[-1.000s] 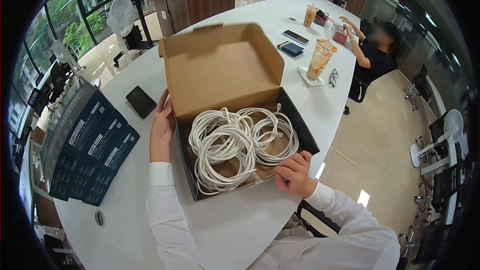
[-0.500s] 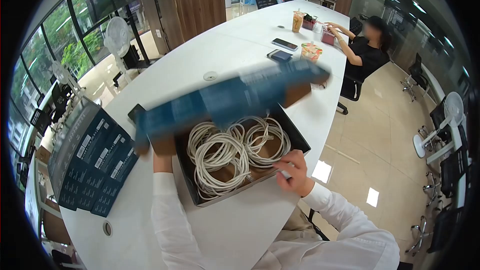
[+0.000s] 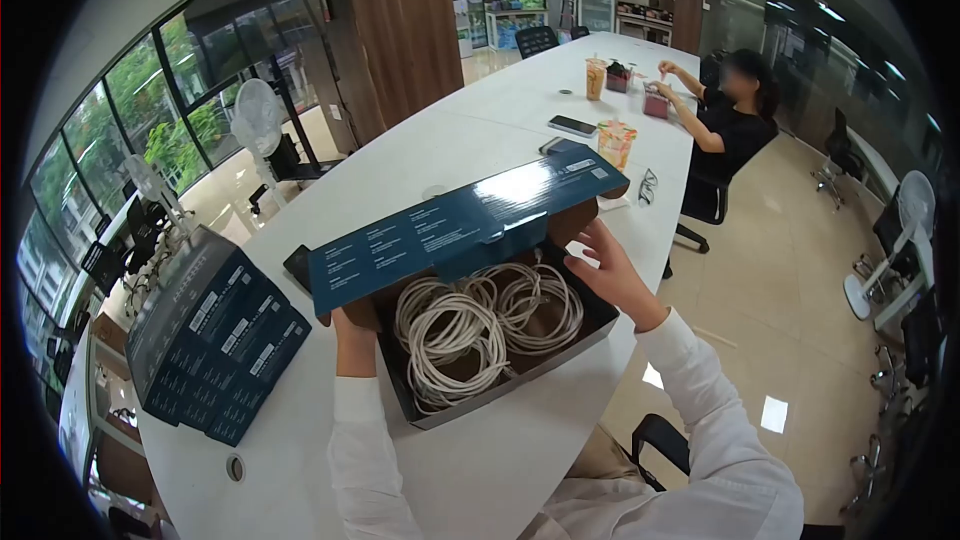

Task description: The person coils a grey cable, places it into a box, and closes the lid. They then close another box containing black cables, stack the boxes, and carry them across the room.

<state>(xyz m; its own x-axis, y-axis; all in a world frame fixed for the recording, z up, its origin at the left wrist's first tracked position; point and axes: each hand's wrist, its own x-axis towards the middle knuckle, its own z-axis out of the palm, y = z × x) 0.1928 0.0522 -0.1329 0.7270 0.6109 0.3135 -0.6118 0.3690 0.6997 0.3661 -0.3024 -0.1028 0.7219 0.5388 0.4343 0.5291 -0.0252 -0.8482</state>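
Observation:
An open dark box (image 3: 520, 381) on the white table holds several coils of white cable (image 3: 457, 340). Its blue printed lid (image 3: 470, 212) stands partly raised over the far part of the box, hiding some of the coils. My left hand (image 3: 354, 338) is at the lid's left end, its fingers hidden behind the flap. At the right end, my right hand (image 3: 608, 270) has its fingers apart beside the lid's brown side flap and the box's right side.
Stacked blue boxes (image 3: 225, 340) stand at the left of the white table (image 3: 470, 480). Beyond the lid are a phone (image 3: 573, 126), a patterned cup (image 3: 616, 143), glasses (image 3: 648, 187) and a tall drink (image 3: 595, 79). A person (image 3: 735, 110) sits at the far right, handling a small red box.
The lid has swung lower over the box and is no longer blurred. My right hand has moved from the front right edge up to the lid's right end.

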